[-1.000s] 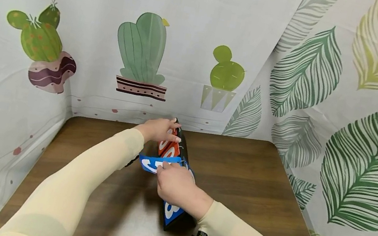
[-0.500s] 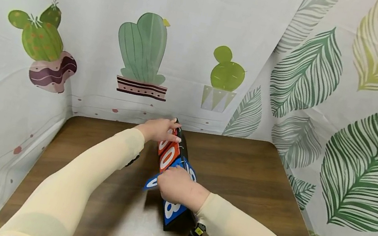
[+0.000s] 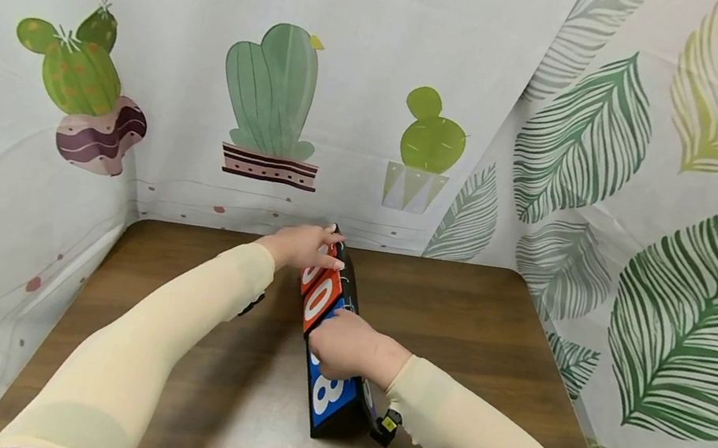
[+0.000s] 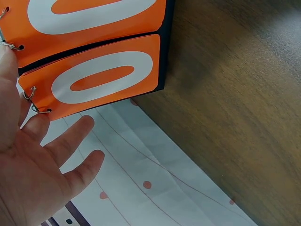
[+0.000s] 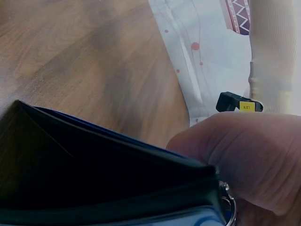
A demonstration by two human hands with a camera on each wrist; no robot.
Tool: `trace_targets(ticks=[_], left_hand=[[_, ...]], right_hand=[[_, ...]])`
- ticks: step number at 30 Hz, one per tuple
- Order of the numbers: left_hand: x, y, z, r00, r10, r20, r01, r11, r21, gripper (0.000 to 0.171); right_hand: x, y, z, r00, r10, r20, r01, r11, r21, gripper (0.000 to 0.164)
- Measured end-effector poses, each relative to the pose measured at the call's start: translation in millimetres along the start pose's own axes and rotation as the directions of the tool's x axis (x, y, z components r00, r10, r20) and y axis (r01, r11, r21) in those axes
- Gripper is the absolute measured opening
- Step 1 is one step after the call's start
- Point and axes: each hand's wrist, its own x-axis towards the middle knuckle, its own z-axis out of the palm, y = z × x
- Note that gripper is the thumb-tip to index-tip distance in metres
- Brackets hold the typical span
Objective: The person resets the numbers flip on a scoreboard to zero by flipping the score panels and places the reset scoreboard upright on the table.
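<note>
A black tent-shaped flip scoreboard (image 3: 352, 284) stands on the table, its ridge running away from me. White-numbered cards hang from it on metal rings: orange zero cards (image 4: 102, 77) at the far end, blue ones, including an 8 (image 3: 325, 396), at the near end. My left hand (image 3: 301, 246) holds the far end of the ridge; in the left wrist view its thumb lies by the rings and its other fingers spread beyond the end. My right hand (image 3: 345, 346), fingers curled, is at a blue number card (image 3: 334, 309) on the left face, covering most of it. Its fingertips are hidden.
The brown wooden table (image 3: 454, 337) extends to both sides of the scoreboard. Behind it hangs a white cloth (image 3: 382, 12) printed with cacti, and a leaf-print cloth (image 3: 574, 190) hangs at the right. A small black wrist camera (image 3: 386, 426) sits under the right sleeve.
My right hand has swung a blue number card from raised over the left side down against the scoreboard's left face. The left hand has stayed on the ridge.
</note>
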Motion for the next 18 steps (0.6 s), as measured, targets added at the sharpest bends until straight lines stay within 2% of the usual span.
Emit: trace_targets(ticks=[2,5,7,9,11,13,16,18], left_hand=[[-0.9,0.3,-0.6,1.000,0.000,0.003,0.000,1.000,-0.002,0.080],[-2.2,0.9,-0.3,1.000,0.001,0.007,-0.001,1.000,-0.005,0.079],[-2.6,1.3,-0.2,1.000,0.005,0.010,-0.005,1.000,-0.004,0.079],[-2.0,1.8,0.2,1.000,0.007,0.008,-0.007,1.000,-0.009,0.079],[-0.7,2.1,0.6,1.000,0.006,0.005,-0.005,1.000,-0.014,0.080],[0.7,2.0,0.9,1.000,0.003,0.002,-0.003,1.000,-0.026,0.080],[2.1,-0.2,1.8,1.000,-0.007,0.000,0.007,0.999,-0.046,0.081],[1.6,-1.9,1.8,1.000,-0.008,0.000,0.008,0.999,-0.051,0.082]], right_hand=[[0,2,-2,1.000,-0.014,0.000,0.014,0.999,0.037,0.017],[-4,11,-7,0.996,-0.067,-0.051,0.075,0.982,0.175,0.015],[-8,23,-14,0.986,-0.095,-0.140,0.132,0.949,0.287,0.015],[-14,38,-19,0.960,-0.082,-0.267,0.186,0.902,0.390,0.016],[-20,55,-20,0.929,-0.001,-0.370,0.197,0.849,0.490,0.018],[-25,72,-14,0.898,0.114,-0.424,0.184,0.779,0.599,0.019],[-28,90,8,0.865,0.302,-0.400,0.120,0.650,0.751,0.021],[-26,98,30,0.850,0.383,-0.361,0.085,0.577,0.813,0.023]])
